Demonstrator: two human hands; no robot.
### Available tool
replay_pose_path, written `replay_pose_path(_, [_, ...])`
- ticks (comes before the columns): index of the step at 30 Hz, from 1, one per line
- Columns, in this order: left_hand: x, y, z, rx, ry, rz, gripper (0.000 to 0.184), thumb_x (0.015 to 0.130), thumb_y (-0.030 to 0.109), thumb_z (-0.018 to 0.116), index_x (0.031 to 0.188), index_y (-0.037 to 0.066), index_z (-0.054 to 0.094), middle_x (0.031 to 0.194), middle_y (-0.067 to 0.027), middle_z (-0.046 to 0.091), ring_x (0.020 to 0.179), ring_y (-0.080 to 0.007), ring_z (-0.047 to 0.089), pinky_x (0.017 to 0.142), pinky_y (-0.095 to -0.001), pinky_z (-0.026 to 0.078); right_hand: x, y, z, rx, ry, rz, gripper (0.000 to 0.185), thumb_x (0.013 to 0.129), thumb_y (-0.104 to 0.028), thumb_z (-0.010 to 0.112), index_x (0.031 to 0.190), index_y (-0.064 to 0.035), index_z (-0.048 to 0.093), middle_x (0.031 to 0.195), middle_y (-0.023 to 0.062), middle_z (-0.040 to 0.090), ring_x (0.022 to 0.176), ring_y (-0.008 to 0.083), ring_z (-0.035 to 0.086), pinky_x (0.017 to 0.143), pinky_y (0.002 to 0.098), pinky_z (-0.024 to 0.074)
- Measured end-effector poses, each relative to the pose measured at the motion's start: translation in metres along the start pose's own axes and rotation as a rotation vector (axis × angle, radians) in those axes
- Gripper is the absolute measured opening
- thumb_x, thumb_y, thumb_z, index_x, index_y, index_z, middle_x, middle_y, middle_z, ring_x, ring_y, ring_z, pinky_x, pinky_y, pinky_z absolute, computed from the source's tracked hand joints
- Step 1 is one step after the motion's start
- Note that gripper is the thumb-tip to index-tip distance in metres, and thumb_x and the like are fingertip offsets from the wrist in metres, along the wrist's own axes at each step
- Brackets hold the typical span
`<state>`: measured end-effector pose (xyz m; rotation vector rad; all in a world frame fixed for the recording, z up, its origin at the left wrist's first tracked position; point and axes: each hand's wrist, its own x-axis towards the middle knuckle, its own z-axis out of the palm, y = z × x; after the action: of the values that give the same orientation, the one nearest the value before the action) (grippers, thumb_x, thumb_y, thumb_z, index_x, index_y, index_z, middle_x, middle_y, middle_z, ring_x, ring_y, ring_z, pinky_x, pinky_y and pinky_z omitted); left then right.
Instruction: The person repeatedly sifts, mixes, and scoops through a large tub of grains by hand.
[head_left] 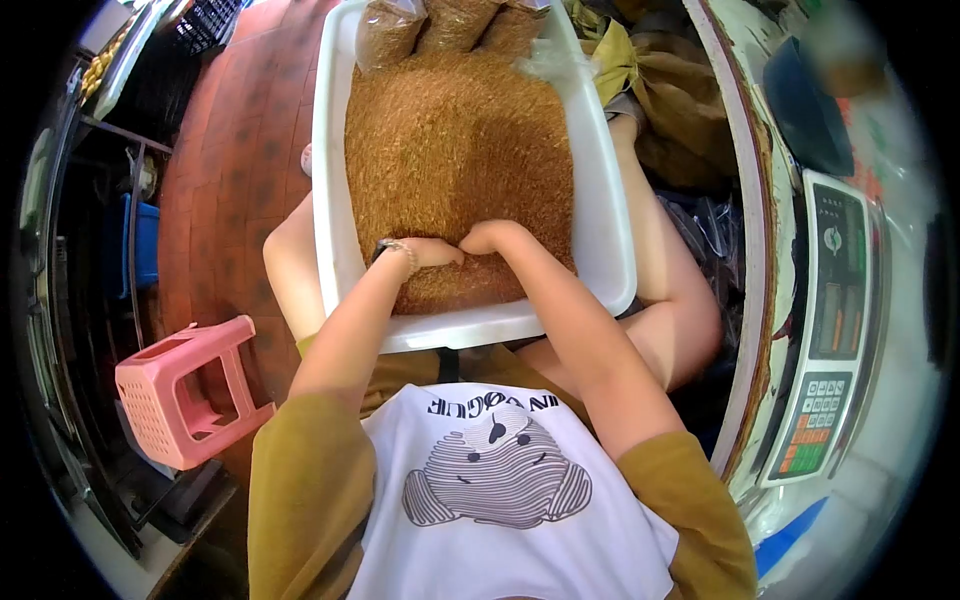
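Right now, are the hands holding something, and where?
Can't tell: the left hand and right hand are at the brown flakes, fingertips hidden.

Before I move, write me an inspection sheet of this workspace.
Surface: white tub between the person's legs.
Job's things: loose brown flakes in the tub; filled clear bags at its far end.
Clutter: pink stool on the tiled floor, left.
Grippers: left hand and right hand, close together in the flakes, fingertips hidden.
Cables: nothing seen.
Surroundings: digital scale on the counter, right.
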<state>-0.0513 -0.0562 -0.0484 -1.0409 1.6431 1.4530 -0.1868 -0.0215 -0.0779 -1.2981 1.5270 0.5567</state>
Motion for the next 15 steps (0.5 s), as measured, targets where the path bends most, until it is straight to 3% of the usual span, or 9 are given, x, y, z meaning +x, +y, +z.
replay_pose_path(1, [0.002,-0.009,0.000,-0.134,-0.004,-0.035,0.048,0.080,0.035,0.055,0.118,0.006,0.054,0.121,-0.0101,0.055,0.109,-0.0219,0.051,0.092,-0.0302,0.038,-0.003,0.006,0.002,0.009,-0.048,-0.027,0.057,0.081,-0.042,0.049,0.125,-0.0058,0.051,0.132,0.0150,0.045,0.117,0.0284,0.048,0.098,0.0372,0.0363])
replay_pose_path(3, [0.018,-0.037,0.000,-0.408,-0.016,-0.102,0.051,0.078,0.034,0.057,0.120,0.006,0.053,0.121,-0.0093,0.055,0.109,-0.0218,0.051,0.092,-0.0289,0.038,0.029,0.031,0.017,0.189,-0.126,-0.010,0.057,0.082,-0.042,0.047,0.125,-0.0045,0.050,0.132,0.0130,0.046,0.115,0.0266,0.049,0.097,0.0365,0.0362])
replay_pose_path(6, [0.033,-0.047,0.007,-0.423,0.114,-0.162,0.049,0.078,0.032,0.057,0.119,0.006,0.053,0.121,-0.0099,0.054,0.109,-0.0224,0.051,0.093,-0.0325,0.039,-0.011,0.029,0.010,0.498,-0.266,0.058,0.049,0.083,-0.038,0.048,0.117,-0.0038,0.056,0.122,0.0122,0.054,0.104,0.0229,0.055,0.091,0.0358,0.0408])
replay_pose_path(7, [0.042,-0.053,0.005,-0.518,-0.052,-0.074,0.054,0.076,0.031,0.059,0.123,0.005,0.049,0.124,-0.0114,0.052,0.111,-0.0223,0.049,0.095,-0.0346,0.038,-0.019,0.027,0.011,0.611,-0.281,0.128,0.047,0.083,-0.038,0.049,0.115,-0.0046,0.057,0.119,0.0125,0.056,0.102,0.0226,0.056,0.089,0.0357,0.0417])
replay_pose_path(8, [0.040,-0.051,0.005,-0.514,-0.060,-0.063,0.055,0.076,0.031,0.059,0.123,0.005,0.049,0.124,-0.0117,0.052,0.111,-0.0227,0.049,0.095,-0.0353,0.038,-0.024,0.026,0.011,0.723,-0.295,0.196,0.045,0.082,-0.037,0.050,0.112,-0.0053,0.058,0.117,0.0128,0.057,0.100,0.0223,0.057,0.088,0.0357,0.0427])
replay_pose_path(11, [0.029,-0.044,0.005,-0.458,-0.116,-0.036,0.052,0.080,0.033,0.057,0.123,0.005,0.049,0.124,-0.0119,0.052,0.109,-0.0232,0.051,0.094,-0.0343,0.039,0.002,0.044,0.025,1.002,-0.368,0.133,0.040,0.080,-0.036,0.054,0.107,-0.0076,0.061,0.111,0.0105,0.061,0.094,0.0209,0.060,0.084,0.0353,0.0454])
replay_pose_path(14, [0.007,-0.034,0.012,-0.588,0.257,-0.080,0.048,0.078,0.031,0.059,0.117,0.004,0.053,0.116,-0.0133,0.057,0.103,-0.0213,0.055,0.088,-0.0328,0.044,0.005,0.053,0.023,1.108,-0.380,0.003,0.040,0.079,-0.037,0.056,0.105,-0.0067,0.062,0.107,0.0077,0.063,0.090,0.0191,0.062,0.082,0.0344,0.0473])
replay_pose_path(15, [0.014,-0.037,0.008,-0.648,0.102,-0.006,0.051,0.080,0.033,0.056,0.122,0.004,0.048,0.124,-0.0131,0.049,0.111,-0.0229,0.047,0.093,-0.0394,0.037,0.003,0.052,0.018,1.002,-0.272,0.031,0.042,0.079,-0.037,0.056,0.107,-0.0072,0.061,0.110,0.0078,0.062,0.094,0.0192,0.060,0.084,0.0358,0.0460])
